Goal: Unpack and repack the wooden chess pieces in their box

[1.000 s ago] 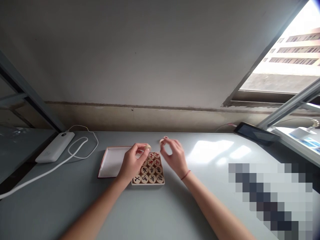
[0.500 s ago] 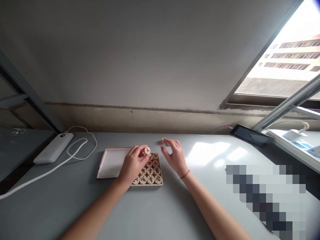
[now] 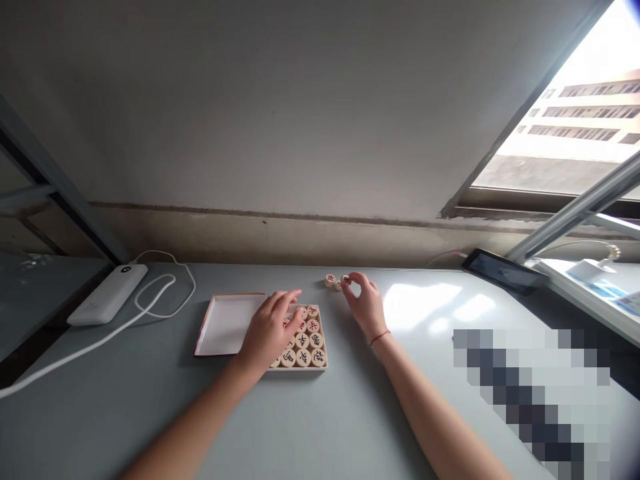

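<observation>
Over the box (image 3: 326, 347) of xiangqi pieces, my left hand (image 3: 267, 330) hovers with its fingers apart and nothing visible in them. It hides the left part of the box, where round wooden pieces with black and red characters sit in rows. Further back on the table, my right hand (image 3: 369, 308) pinches a xiangqi piece (image 3: 345, 280) between thumb and fingers. Close by lie a red-marked piece (image 3: 330, 280) and another piece (image 3: 338, 286), partly hidden by the pinched one.
The box's lid (image 3: 225, 327) lies upturned to the left of the box. A white power bank (image 3: 107, 293) with a cable (image 3: 100, 341) is at the far left. At the back right rests a phone-like dark device (image 3: 503, 271). The wall (image 3: 280, 240) borders the table's back edge.
The piece held in my left hand has left its fingers, which have spread. My right hand has moved slightly right and closed on a piece. More pieces now show at the back.
</observation>
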### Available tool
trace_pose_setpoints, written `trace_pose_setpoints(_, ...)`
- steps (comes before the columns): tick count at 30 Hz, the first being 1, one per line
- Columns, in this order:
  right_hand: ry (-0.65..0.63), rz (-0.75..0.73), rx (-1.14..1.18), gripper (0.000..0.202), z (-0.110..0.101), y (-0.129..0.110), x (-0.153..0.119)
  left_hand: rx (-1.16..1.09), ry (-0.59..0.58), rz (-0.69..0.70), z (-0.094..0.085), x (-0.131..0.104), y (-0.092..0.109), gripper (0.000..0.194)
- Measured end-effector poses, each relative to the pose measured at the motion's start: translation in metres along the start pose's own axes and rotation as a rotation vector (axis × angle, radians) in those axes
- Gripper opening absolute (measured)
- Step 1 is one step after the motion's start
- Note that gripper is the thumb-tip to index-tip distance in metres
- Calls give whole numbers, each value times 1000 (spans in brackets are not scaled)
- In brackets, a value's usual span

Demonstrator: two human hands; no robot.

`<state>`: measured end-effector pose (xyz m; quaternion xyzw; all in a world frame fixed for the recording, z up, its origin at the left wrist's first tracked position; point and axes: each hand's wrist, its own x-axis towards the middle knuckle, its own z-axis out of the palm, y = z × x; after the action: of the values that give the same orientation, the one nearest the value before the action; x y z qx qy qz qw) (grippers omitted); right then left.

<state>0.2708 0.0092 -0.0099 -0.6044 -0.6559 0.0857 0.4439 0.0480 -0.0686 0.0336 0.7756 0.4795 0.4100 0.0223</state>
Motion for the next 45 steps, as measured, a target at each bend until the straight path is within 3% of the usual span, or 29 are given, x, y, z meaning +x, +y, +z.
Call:
trace_pose_setpoints(5, -135, 7, -157, 13, 6, 13, 0, 12, -33, -23, 0, 0, -1, 22)
trace_pose_setpoints(17, -139, 21, -209, 15, 13, 14, 5, 95, -28, -59, 3, 0, -1, 17)
trace_pose_setpoints(23, 62, -131, -156, 21, 7, -7, -3, 379, -110, -139, 4, 1, -1, 23)
trace_pose_setpoints(29, -277, -102, 80, 21, 13, -48, -30, 455, -202, -157, 15, 1, 1, 34)
trace_pose_setpoints(38, -287, -61, 91, 20, 19, -58, -41, 330, -264, -273, 21, 1, 10, 17)
trace_pose_setpoints(41, -193, -182, 113, 18, 14, -58, -39, 272, -230, -318, 17, 4, 11, 12)
trace_pose_setpoints(45, -132, -519, 126, 25, 6, -65, -38, 3, -110, -392, 8, 8, 10, 18)
